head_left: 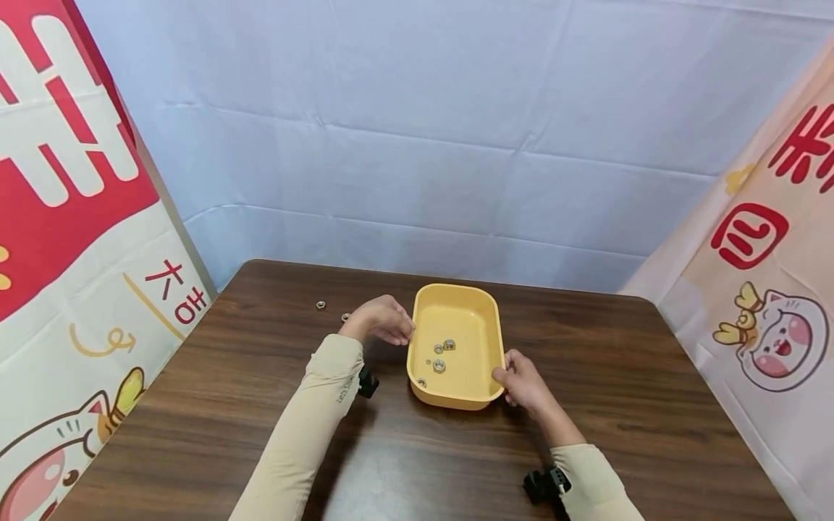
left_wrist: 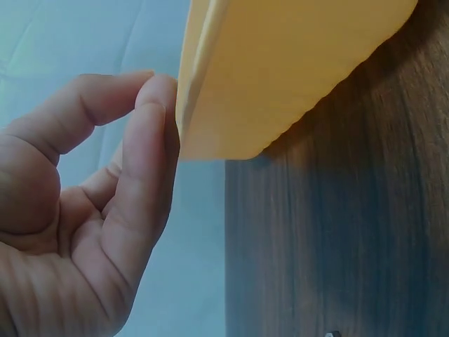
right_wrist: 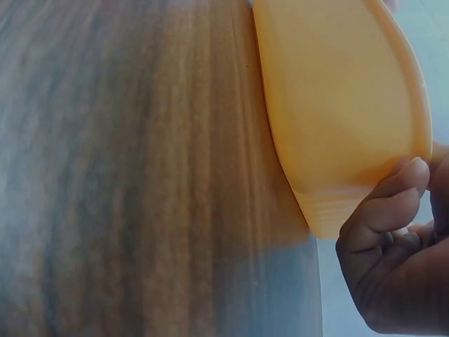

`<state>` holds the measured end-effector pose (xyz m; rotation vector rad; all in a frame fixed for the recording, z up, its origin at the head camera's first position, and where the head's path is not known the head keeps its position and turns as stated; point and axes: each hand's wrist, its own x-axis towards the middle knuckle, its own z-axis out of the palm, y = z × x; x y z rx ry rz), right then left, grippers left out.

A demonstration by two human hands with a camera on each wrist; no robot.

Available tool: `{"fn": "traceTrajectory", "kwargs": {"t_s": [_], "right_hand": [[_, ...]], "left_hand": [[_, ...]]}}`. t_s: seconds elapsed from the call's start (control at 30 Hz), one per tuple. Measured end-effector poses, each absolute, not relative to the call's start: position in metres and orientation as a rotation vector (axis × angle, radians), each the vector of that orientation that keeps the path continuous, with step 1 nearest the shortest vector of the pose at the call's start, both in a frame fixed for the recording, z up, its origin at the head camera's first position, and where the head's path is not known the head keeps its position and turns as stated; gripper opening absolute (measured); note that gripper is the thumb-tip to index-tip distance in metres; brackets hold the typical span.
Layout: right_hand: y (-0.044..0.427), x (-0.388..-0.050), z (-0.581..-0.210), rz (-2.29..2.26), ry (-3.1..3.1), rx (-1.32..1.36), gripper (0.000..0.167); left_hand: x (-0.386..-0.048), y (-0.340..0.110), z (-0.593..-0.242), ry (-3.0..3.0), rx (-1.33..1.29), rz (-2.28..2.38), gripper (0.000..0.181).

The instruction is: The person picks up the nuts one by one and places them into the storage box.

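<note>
A yellow rectangular tray (head_left: 468, 323) stands on the dark wooden table, with several metal nuts (head_left: 439, 366) lying inside, mostly toward its left and near side. At the tray's left rim is my left hand (head_left: 386, 320). Its thumb and fingertips come together beside the rim in the left wrist view; whether they pinch the edge or something small between them is hidden. My right hand (head_left: 524, 382) grips the tray's near right corner, thumb on the rim (right_wrist: 425, 119) and fingers curled beneath it against the outer wall.
Behind and left of my left hand, loose nuts (head_left: 321, 305) lie on the brown wooden table (head_left: 586, 340); one is partly covered by the left wrist. A pale cloth (head_left: 423, 181) hangs beyond the table's far edge. Printed banners (head_left: 762, 340) flank both sides.
</note>
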<state>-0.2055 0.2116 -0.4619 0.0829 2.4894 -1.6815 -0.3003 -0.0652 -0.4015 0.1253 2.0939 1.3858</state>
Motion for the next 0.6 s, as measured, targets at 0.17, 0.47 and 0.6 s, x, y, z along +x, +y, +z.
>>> {"fn": "traceTrajectory", "kwargs": {"t_s": [0.17, 0.47, 0.6], "right_hand": [[0.211, -0.204, -0.461, -1.684, 2.492, 0.072, 0.013], [0.210, -0.204, -0.462, -1.682, 2.484, 0.080, 0.013], [0.211, -0.204, -0.459, -1.668, 2.498, 0.070, 0.013]], "left_hand": [[-0.300, -0.057, -0.396, 2.120, 0.104, 1.340, 0.025], [-0.301, -0.043, -0.393, 2.121, 0.056, 1.314, 0.021], [-0.302, -0.035, -0.389, 2.168, 0.074, 1.282, 0.012]]}}
